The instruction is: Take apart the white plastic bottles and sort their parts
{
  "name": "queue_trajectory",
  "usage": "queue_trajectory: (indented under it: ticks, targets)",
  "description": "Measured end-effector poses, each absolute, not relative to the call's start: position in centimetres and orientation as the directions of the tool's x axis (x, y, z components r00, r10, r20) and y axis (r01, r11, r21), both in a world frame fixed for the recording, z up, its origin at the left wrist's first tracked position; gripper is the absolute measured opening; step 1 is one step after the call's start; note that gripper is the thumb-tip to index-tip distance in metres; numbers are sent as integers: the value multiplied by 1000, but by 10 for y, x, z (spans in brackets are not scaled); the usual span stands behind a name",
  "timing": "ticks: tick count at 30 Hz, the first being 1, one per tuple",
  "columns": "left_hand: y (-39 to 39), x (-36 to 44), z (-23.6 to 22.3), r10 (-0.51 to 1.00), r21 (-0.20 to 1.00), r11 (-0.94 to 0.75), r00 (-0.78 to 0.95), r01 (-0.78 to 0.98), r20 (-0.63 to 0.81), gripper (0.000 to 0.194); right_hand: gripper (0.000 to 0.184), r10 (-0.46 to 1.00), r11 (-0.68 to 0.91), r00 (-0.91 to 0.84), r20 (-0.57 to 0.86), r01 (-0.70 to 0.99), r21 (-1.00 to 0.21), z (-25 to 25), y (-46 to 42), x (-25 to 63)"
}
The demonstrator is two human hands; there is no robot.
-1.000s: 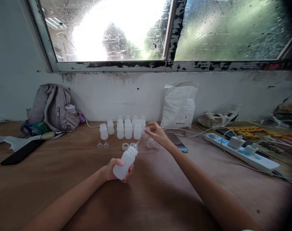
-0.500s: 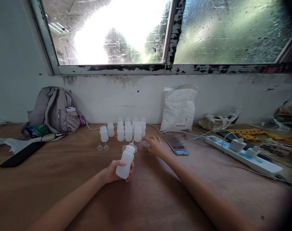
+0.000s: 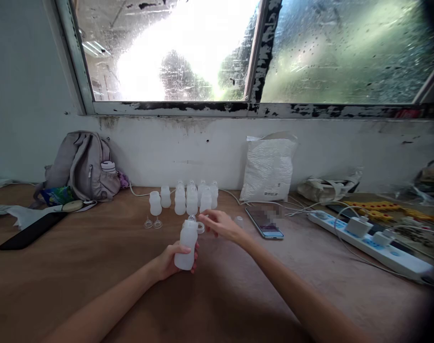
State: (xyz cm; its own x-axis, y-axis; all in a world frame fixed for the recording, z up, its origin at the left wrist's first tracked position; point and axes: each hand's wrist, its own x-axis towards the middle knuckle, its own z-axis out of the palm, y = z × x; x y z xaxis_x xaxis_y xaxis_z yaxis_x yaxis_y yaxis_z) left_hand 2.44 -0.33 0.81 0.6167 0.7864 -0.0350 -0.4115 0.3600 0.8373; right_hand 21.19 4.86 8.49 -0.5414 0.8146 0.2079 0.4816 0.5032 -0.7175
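My left hand [image 3: 170, 259] is wrapped around a frosted white baby bottle [image 3: 186, 247], held nearly upright above the table. A clear teat [image 3: 191, 218] shows just above the bottle's mouth; whether it sits in the bottle or behind it I cannot tell. Close to the bottle neck, my right hand [image 3: 220, 224] reaches in from the right, fingers extended and slightly bent. Its fingertips are at a whitish screw ring [image 3: 201, 227], and no firm grip shows. Behind stand several white bottles [image 3: 191, 200], some topped with clear teats. Two clear teats [image 3: 157, 223] lie at left.
A phone [image 3: 265, 223] lies right of my right hand, with clear caps [image 3: 238, 221] partly hidden beside it. Farther right are a power strip [image 3: 374, 243] and cables. A white plastic package [image 3: 268, 166] leans on the wall. A grey backpack [image 3: 83, 166] and black flat case [image 3: 33, 232] are at left.
My right hand drew back from the back row, passed over the clear caps, and came left to the ring beside the bottle. My left hand turned the bottle more upright.
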Motion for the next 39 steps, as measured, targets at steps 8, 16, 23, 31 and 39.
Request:
queue_trajectory:
  ticks: [8,16,23,31,39]
  targets:
    - [-18,45,15,883,980,156,462,-120,-84,28,48,879,450,-405,250,537,-713,69,30,184]
    - [-26,61,10,967,998,34,255,-43,-22,26,32,883,466,-355,308,574,-674,61,33,180]
    - [-31,55,14,863,941,250,493,-227,-110,17,26,831,533,-414,372,400,-746,61,27,179]
    - [-27,52,11,792,909,315,604,-272,-94,19,22,851,475,-389,352,287,-832,62,22,176]
    - [-33,54,15,813,896,341,569,-286,-128,20,22,912,314,-318,261,130,-940,52,20,172]
